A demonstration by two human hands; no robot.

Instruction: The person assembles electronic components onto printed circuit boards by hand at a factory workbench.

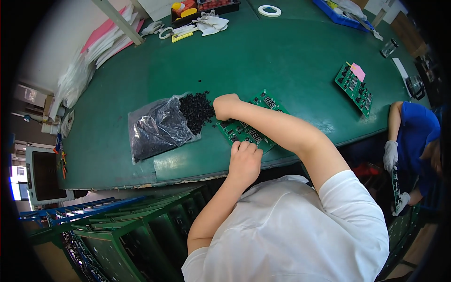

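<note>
A green circuit board (255, 134) with digit displays lies near the table's front edge, partly covered by my right forearm. My left hand (245, 160) is closed at its near edge, with curled fingertips gripping the rim. Reaching across the board, my right hand (226, 107) is closed beside a heap of small black parts (195, 112); its fingertips are hidden, so what it holds cannot be made out. The heap spills from the mouth of a clear plastic bag (159, 127) full of the same parts, left of the board.
More circuit boards (354, 89) with a pink tag stand at the right. Farther back are white gloves (211, 23), a tape roll (269, 11) and a blue tray (340, 16). A co-worker in blue (418, 136) holds a board at the right. Green racks (155, 225) stand below the table's front edge.
</note>
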